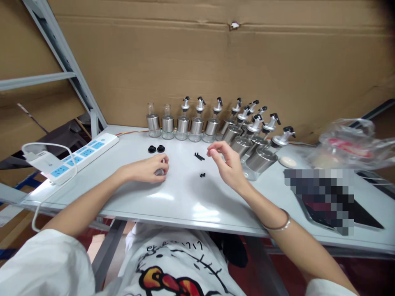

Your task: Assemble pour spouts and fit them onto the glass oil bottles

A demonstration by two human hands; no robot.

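On the table, my left hand (151, 168) is closed around a small silver-grey piece (159, 172), mostly covered by the fingers. My right hand (228, 165) is raised above the tabletop with its fingers loosely bent, and nothing shows in it. Just left of its fingertips lie thin black levers (199, 156). Two tiny black parts (202, 175) rest nearer to me. Beyond my left hand are two round black stoppers (156, 149). Two glass bottles with steel sleeves (160, 123) stand without tops at the back, beside several bottles with pourer tops (197, 125).
A white power strip (86, 158) with a plugged-in charger and cable lies at the left. To the right are a clear plastic bag (348, 144), a pale oval object (288, 162) and a dark, pixelated flat item (327, 201). A cardboard wall (173, 57) closes off the back.
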